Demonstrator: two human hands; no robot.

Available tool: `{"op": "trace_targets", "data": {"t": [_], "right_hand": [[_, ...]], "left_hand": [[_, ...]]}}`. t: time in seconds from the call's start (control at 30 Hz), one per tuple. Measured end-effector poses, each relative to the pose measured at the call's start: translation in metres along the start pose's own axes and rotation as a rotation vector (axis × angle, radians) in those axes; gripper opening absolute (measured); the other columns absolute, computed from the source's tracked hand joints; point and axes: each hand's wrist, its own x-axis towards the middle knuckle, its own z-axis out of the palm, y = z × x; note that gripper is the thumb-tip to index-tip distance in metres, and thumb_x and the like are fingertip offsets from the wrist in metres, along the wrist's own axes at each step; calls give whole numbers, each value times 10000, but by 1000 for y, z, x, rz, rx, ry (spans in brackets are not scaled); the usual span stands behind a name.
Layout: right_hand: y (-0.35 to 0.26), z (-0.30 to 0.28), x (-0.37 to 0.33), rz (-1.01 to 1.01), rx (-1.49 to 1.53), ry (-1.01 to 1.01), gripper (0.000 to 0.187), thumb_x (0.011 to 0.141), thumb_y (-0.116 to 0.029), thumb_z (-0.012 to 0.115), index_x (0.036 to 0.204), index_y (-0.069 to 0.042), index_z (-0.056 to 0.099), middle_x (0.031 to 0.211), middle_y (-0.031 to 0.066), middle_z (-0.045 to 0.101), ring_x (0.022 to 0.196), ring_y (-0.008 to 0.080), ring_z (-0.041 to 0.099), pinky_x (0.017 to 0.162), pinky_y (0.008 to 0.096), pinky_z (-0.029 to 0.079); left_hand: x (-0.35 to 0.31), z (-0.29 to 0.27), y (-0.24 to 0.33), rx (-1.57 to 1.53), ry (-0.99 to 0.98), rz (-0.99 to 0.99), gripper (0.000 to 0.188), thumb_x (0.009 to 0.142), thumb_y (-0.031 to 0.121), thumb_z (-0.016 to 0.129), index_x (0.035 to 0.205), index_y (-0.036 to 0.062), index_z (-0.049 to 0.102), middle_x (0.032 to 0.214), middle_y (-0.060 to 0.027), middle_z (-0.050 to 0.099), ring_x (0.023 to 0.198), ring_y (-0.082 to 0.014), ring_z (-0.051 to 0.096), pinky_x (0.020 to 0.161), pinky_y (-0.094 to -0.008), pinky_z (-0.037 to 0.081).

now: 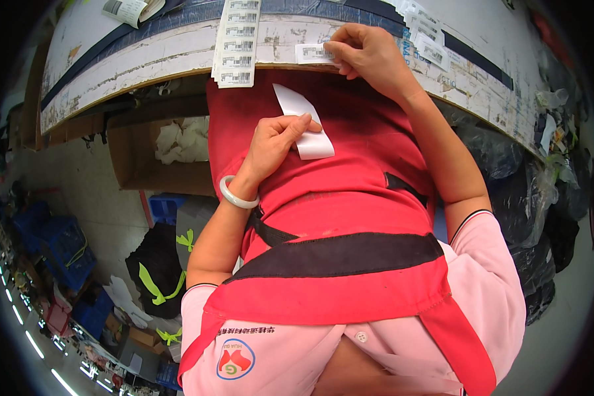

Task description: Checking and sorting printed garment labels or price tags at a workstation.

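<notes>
My left hand (275, 142) is closed over my lap, thumb pressed onto a white paper strip (317, 146). The strip is folded or curled, and its upper end points toward the table. At the table's near edge, my right hand (369, 56) pinches the right end of a small white barcode label (311, 53). That label lies flat on or just above the worn tabletop (277, 33). Left of it, long strips of barcode labels (237, 43) lie on the table and hang slightly over its edge. A white bracelet (238, 193) circles my left wrist.
More label strips (429, 39) fan out on the table's right side, and another label bundle (127, 10) sits at far left. Under the table stands a cardboard box (135, 148) with crumpled paper. Blue crates (63, 244) are at left; dark plastic bags (521, 198) are piled at right.
</notes>
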Motion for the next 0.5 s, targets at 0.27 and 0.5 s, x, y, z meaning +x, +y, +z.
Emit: {"op": "trace_targets", "data": {"t": [0.27,0.5], "right_hand": [[36,-73,-30,-96,246,334,176,944,-168,595,975,-4,650,747,31,643,609,72,598,532,205,490],[105,-123,-43,249,-436,555,341,768,-367,751,915,-75,655,704,28,641,636,137,618,594,305,474]], "left_hand": [[-25,-8,8,-70,53,-55,190,928,111,611,1037,-28,678,963,-39,675,899,-93,594,800,-226,467],[-54,-58,6,-519,215,-26,251,914,28,568,1154,-34,608,1093,-86,646,993,-164,622,885,-293,495]]}}
